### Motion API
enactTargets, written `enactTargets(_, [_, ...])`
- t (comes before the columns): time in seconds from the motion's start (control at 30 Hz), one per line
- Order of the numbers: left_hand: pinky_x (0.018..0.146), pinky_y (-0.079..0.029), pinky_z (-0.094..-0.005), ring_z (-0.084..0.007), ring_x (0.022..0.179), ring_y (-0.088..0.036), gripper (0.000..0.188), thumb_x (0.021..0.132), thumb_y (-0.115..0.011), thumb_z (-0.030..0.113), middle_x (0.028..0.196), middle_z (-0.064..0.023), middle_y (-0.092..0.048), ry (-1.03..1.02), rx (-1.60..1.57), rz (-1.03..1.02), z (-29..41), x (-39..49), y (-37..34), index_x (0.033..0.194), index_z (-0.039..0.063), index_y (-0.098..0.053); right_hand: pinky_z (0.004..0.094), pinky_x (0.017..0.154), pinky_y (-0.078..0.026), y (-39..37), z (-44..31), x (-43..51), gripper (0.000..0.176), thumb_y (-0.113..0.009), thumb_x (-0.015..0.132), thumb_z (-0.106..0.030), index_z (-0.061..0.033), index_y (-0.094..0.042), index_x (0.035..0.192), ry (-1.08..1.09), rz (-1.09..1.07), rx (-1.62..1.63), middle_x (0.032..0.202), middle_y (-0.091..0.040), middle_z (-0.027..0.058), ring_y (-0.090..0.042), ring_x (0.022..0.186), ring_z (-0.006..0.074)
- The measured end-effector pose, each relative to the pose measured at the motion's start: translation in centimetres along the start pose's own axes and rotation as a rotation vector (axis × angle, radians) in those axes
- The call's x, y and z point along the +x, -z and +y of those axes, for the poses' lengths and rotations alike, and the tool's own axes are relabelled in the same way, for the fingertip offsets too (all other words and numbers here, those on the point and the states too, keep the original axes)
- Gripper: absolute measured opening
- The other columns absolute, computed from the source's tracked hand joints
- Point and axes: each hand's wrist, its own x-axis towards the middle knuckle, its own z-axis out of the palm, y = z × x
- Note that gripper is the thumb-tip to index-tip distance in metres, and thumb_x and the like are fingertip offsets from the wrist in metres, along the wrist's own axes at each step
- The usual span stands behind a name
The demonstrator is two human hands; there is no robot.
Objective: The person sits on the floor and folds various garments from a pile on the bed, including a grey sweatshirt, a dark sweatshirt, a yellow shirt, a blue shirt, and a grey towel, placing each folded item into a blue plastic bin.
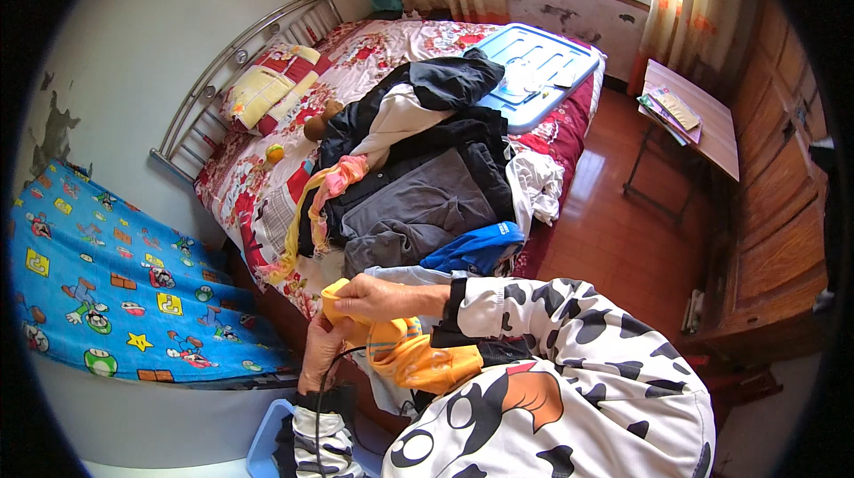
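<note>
Both my hands hold an orange-yellow garment (427, 361) with writing on it, in front of my body at the bed's near edge. My left hand (323, 348) grips a rolled or folded part of it from below. On the same part, my right hand (377, 298) closes its fingers from above. The rest of the garment hangs towards my cow-patterned clothing. Just beyond my hands lie a blue garment (474, 248), a grey garment (420, 204) and a pink and yellow fringed scarf (340, 178). Dark clothes (454, 81) are heaped behind them, with a white garment (537, 184) at the right.
A floral-covered bed (387, 44) holds a pillow (267, 88), a small ball (274, 154) and a blue plastic lid (534, 78). A cartoon-print cloth (133, 291) hangs at the left. A blue container (267, 434) stands low by my left sleeve. A folding table (714, 118) stands right.
</note>
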Motion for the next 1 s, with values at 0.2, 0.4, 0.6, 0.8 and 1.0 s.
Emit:
enactTargets(0.2, [0.078,-0.048,-0.0244,-0.0083,0.089,-0.06,0.021,0.092,-0.064,0.008,0.1,-0.0015,-0.068,-0.092,0.343,0.099,0.7,-0.2,0.4,0.11,-0.003,-0.065,0.0264,0.065,-0.048,2.7,-2.6,0.8,0.037,-0.054,0.101,-0.029,0.0057,-0.065,0.104,0.031,-0.046,0.135,0.085,-0.062,-0.0019,-0.055,0.077,0.0072])
enactTargets(0.4, [0.074,-0.048,-0.0227,-0.0096,0.082,-0.059,0.04,0.092,-0.066,0.027,0.09,-0.0023,-0.064,-0.218,0.477,0.224,2.8,0.7,-0.5,0.121,0.0,-0.058,0.026,0.064,-0.048,2.4,-2.2,1.2,0.036,-0.053,0.1,-0.033,0.0012,-0.064,0.104,0.073,0.155,0.379,0.084,-0.061,-0.0009,-0.055,0.075,0.0084])
enactTargets(0.6, [0.077,-0.056,-0.0259,-0.0131,0.097,-0.062,0.058,0.091,-0.067,0.035,0.117,-0.0081,-0.057,-0.051,0.107,0.03,0.0,1.0,-2.3,0.13,0.0,-0.045,0.0225,0.059,-0.048,-0.6,2.3,-1.7,0.033,-0.048,0.099,-0.026,0.001,-0.061,0.113,-0.239,0.092,0.345,0.083,-0.06,0.0018,-0.057,0.069,0.0081])
enactTargets(0.8, [0.084,-0.051,-0.0261,-0.0123,0.098,-0.059,0.047,0.089,-0.07,0.021,0.114,-0.0063,-0.058,-0.005,0.055,-0.057,-2.3,1.9,-1.1,0.125,0.001,-0.048,0.0171,0.056,-0.048,-0.1,3.4,-2.9,0.03,-0.051,0.1,-0.024,-0.0038,-0.058,0.121,-0.332,-0.029,0.569,0.079,-0.062,-0.0009,-0.06,0.064,0.0052])
enactTargets(1.0, [0.093,-0.048,-0.0279,-0.0133,0.105,-0.057,0.057,0.084,-0.073,0.013,0.117,-0.0055,-0.056,0.014,0.033,-0.125,-2.2,0.9,-1.0,0.131,0.001,-0.044,0.0172,0.065,-0.053,0.6,2.7,-3.3,0.029,-0.047,0.102,-0.023,-0.005,-0.058,0.122,-0.294,-0.152,0.559,0.089,-0.067,0.0026,-0.066,0.075,0.007])
